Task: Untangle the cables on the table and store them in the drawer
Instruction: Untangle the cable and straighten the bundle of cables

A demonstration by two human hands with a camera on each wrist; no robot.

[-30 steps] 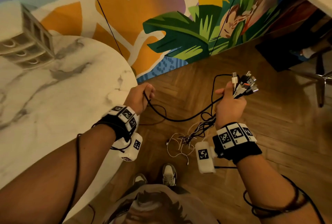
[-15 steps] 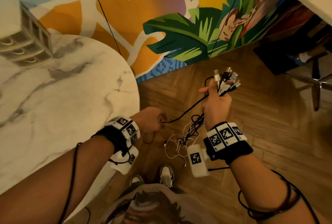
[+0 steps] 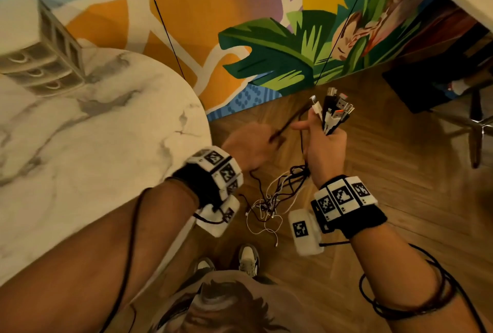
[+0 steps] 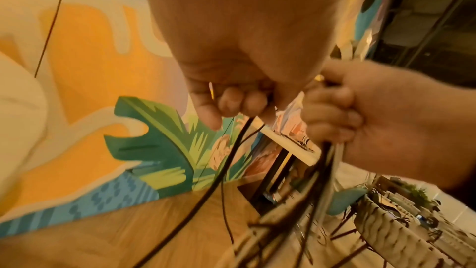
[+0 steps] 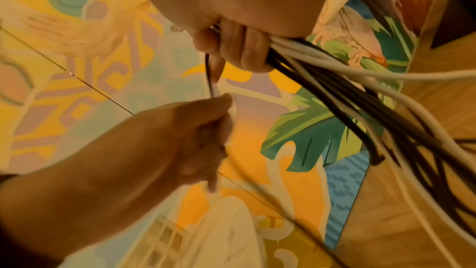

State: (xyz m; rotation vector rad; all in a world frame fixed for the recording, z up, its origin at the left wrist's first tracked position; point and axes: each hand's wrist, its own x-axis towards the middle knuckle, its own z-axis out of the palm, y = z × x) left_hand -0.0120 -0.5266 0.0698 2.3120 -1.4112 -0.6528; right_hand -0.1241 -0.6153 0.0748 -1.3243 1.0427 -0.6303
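The cables [image 3: 282, 194] hang in a black-and-white tangle over the wood floor [image 3: 386, 178], their plugs [image 3: 334, 112] fanned above my right hand [image 3: 324, 151], which clenches the bundle. My left hand [image 3: 249, 150], at nine o'clock of it, pinches one black cable [image 3: 289, 122]. The marble table [image 3: 80, 151] lies farther toward nine, the drawer unit [image 3: 50, 66] at its ten o'clock edge.

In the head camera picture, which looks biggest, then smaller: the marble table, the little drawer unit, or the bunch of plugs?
1. Marble table, by far the largest.
2. Drawer unit.
3. Bunch of plugs in the right hand, smallest, though nearer the camera.
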